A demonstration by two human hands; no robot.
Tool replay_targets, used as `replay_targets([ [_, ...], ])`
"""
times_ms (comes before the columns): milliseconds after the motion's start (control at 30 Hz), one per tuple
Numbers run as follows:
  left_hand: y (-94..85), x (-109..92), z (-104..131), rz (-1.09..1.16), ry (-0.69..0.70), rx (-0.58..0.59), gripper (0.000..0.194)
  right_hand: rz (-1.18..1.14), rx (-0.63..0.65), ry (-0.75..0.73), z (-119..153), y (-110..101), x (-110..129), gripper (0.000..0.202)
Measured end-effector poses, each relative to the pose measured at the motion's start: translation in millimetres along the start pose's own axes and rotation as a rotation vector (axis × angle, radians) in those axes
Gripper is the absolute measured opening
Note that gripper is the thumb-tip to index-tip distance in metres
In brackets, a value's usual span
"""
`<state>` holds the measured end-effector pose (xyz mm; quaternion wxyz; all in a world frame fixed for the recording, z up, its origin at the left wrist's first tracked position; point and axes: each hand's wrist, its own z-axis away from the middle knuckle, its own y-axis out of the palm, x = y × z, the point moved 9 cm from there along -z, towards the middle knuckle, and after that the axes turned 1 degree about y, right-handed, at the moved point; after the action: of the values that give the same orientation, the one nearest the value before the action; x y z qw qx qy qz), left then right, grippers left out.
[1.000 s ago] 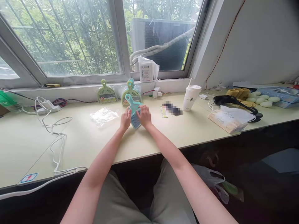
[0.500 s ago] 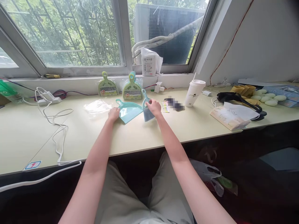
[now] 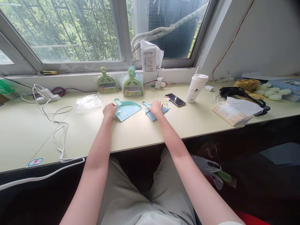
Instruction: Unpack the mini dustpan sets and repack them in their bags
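Observation:
A light blue dustpan (image 3: 127, 109) lies on the table, its handle pointing away to the upper left. At its left edge is my left hand (image 3: 109, 110), fingers curled in against the rim; the fingertips are partly hidden. To the right, a matching small hand brush (image 3: 151, 115) with blue-grey bristles lies on its side on the tabletop. My right hand (image 3: 156, 107) is closed over its middle, covering part of the brush, with the handle showing left and bristles on both sides. A phone (image 3: 175, 100) and a small colourful card (image 3: 166, 102) lie just beyond that hand.
Packaged green dustpan sets (image 3: 132, 86) stand against the sill, beside crumpled clear wrapping (image 3: 89, 102). A white cup (image 3: 197, 89) with a straw and a tissue pack (image 3: 234, 112) are to the right. White cables (image 3: 62, 134) run across the left and over the table edge (image 3: 138, 146).
My right hand has lowered the brush from a tilted, raised pose to lying on the table, its handle now pointing left. My left hand and the dustpan have shifted slightly left.

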<state>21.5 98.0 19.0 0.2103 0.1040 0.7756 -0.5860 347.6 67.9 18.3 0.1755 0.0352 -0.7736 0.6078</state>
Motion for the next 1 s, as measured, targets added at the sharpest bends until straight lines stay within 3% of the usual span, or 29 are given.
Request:
replay_targets([
  [133,0.5,-8.2,3.8,-0.021,0.024,0.003,0.024,-0.121,-0.078,0.037,-4.1,-12.2,-6.9,0.027],
  [233,8.0,-30.6,12.8,0.039,0.106,0.04,0.021,-0.233,-0.098,-0.044,-2.6,-16.8,4.0,0.024],
  [267,16.4,-42.9,17.9,0.106,0.165,0.12,0.022,-0.238,-0.085,-0.094,-0.7,-15.4,11.6,0.022],
  [333,38.6,-74.2,35.1,0.293,0.339,0.39,0.027,-0.208,-0.035,-0.19,4.9,-8.7,28.1,0.02],
  [400,49.6,-100.5,55.0,0.437,0.515,0.609,0.033,-0.178,0.024,-0.262,11.1,-0.8,41.2,0.019],
  [433,47.8,-106.6,58.6,0.449,0.575,0.61,0.035,-0.175,0.047,-0.283,13.6,2.0,45.3,0.02],
  [467,41.9,-107.9,56.7,0.418,0.612,0.531,0.035,-0.178,0.065,-0.294,15.2,3.7,47.6,0.021],
  [600,6.5,-98.9,46.0,0.103,0.703,0.002,0.036,-0.184,0.101,-0.302,15.6,5.6,47.4,0.025],
  [667,3.0,-101.9,51.9,-0.02,0.787,-0.109,0.044,-0.193,0.129,-0.322,15.4,8.1,47.9,0.026],
  [733,9.8,-110.0,61.5,-0.107,0.876,-0.108,0.036,-0.206,0.144,-0.345,15.9,10.5,49.3,0.027],
  [833,28.7,-124.6,77.6,-0.204,0.991,0.011,0.029,-0.221,0.133,-0.353,16.1,12.7,50.1,0.024],
  [1000,43.6,-129.3,80.4,-0.261,0.935,0.095,0.037,-0.195,0.142,-0.327,14.1,19.3,50.2,0.021],
])
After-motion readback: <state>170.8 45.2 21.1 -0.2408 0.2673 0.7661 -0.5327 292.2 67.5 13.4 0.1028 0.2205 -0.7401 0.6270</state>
